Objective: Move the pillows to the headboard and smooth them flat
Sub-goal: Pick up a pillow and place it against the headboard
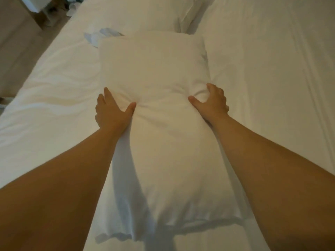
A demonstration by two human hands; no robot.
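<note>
A long white pillow (159, 138) lies lengthwise in front of me on the white bed, its open case end nearest me. My left hand (111, 110) clamps its left side about halfway along, thumb pressed into the top. On the opposite side my right hand (212, 102) grips the fabric, fingers curled, bunching the cover between the two hands. A second white pillow (137, 13) lies beyond it at the far end of the bed. No headboard shows in the head view.
A rumpled white duvet (50, 98) covers the bed's left part, with a pale blue cloth (101, 36) on it near the far pillow. A smoother white sheet (272, 78) spreads to the right. Wooden floor and furniture (27, 24) lie past the left edge.
</note>
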